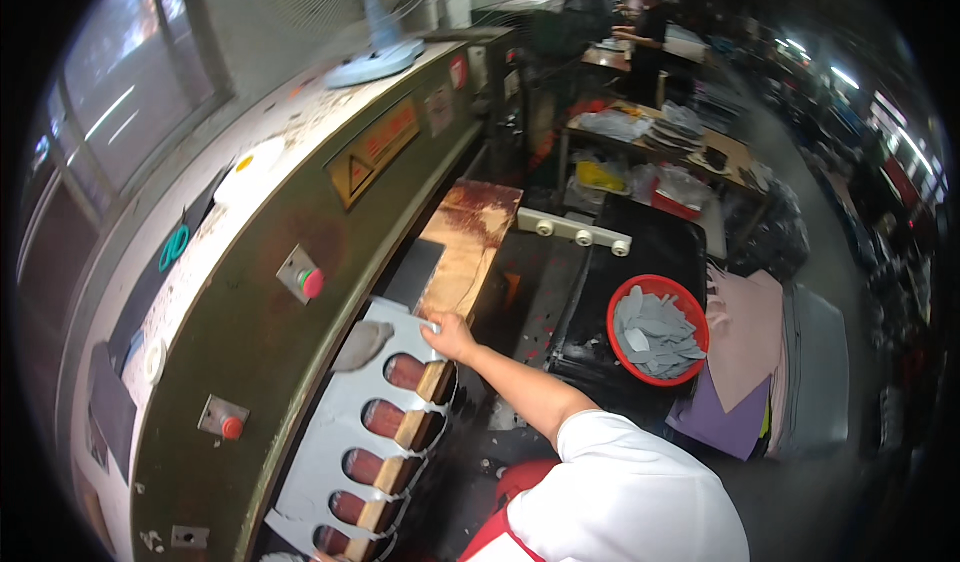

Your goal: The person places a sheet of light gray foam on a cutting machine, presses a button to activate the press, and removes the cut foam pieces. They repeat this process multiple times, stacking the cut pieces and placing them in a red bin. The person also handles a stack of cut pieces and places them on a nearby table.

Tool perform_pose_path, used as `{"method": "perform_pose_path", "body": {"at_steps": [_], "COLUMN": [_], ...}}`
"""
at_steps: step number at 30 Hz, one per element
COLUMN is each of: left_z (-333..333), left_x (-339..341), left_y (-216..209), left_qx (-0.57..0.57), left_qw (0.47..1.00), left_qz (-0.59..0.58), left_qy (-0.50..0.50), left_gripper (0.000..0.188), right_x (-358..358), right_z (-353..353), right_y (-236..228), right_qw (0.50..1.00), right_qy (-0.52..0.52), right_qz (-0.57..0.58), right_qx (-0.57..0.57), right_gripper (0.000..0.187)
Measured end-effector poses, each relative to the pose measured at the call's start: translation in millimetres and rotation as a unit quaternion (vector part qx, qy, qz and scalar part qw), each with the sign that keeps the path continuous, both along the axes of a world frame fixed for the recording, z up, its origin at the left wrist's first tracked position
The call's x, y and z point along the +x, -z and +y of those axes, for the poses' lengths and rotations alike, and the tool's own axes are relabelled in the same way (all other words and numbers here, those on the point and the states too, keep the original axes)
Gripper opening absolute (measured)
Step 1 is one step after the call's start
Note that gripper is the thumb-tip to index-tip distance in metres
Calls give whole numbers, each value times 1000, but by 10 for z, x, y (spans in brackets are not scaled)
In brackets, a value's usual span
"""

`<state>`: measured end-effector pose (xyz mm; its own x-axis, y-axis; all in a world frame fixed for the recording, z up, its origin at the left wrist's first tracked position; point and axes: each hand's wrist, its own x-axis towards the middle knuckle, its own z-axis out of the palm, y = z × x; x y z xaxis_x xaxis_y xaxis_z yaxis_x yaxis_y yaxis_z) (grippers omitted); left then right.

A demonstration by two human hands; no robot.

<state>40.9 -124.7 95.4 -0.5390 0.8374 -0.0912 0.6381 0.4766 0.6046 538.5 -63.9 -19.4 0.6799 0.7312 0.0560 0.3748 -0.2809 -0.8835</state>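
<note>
We have the grey sheet (312, 454) on the board (471, 234), alongside the green machine (262, 297). Right hand (452, 338) has its upper right corner pinched between thumb and fingers. Left hand (323, 557): only a sliver at the bottom edge, so we can't tell its grip. Progress: we count five openings (384, 418) in a row down the sheet's right side, reddish surface showing through, so that row reads as cut. A darker grey oval (362, 346) sits at the sheet's upper end; can't tell if it's a loose piece or something else. The strip on the machine side is solid, so we'd call that part uncut, usable or just offcut unclear. We've got plenty of grey pieces in the red tub (610, 330), right of the board; can't confirm they're from this sheet. Pink sheets (745, 327) and a purple one (722, 424) lie beside the tub, no openings visible, so we'd judge those not started.
</note>
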Motion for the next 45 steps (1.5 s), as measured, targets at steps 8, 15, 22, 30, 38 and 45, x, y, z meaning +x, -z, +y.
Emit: {"method": "perform_pose_path", "body": {"at_steps": [8,15,22,30,38,45], "left_z": [-677,-911,-150,514,261,633], "left_x": [183,-159,1162,3406,3580,3329], "left_y": [-211,-129,-33,339,517,411], "left_qx": [-1,51,60,96,60,-61], "left_qw": [998,989,976,740,700,821], "left_qz": [-34,140,-79,-10,93,-358], "left_qy": [49,12,195,666,705,439], "left_gripper": [45,48,27,53,73,38], "right_x": [-294,-533,-149,1003,640,121], "right_z": [-351,-425,-461,-613,-1123,-1170], "right_y": [-382,-629,-799,-725,-684,-788], "right_qw": [965,918,957,935,949,993], "right_qy": [-92,-302,-278,15,-96,-29], "right_qz": [-245,-242,-49,-293,-300,-113], "right_qx": [12,-82,-65,-200,-20,10], "right_gripper": [65,84,72,61,32,28]}}
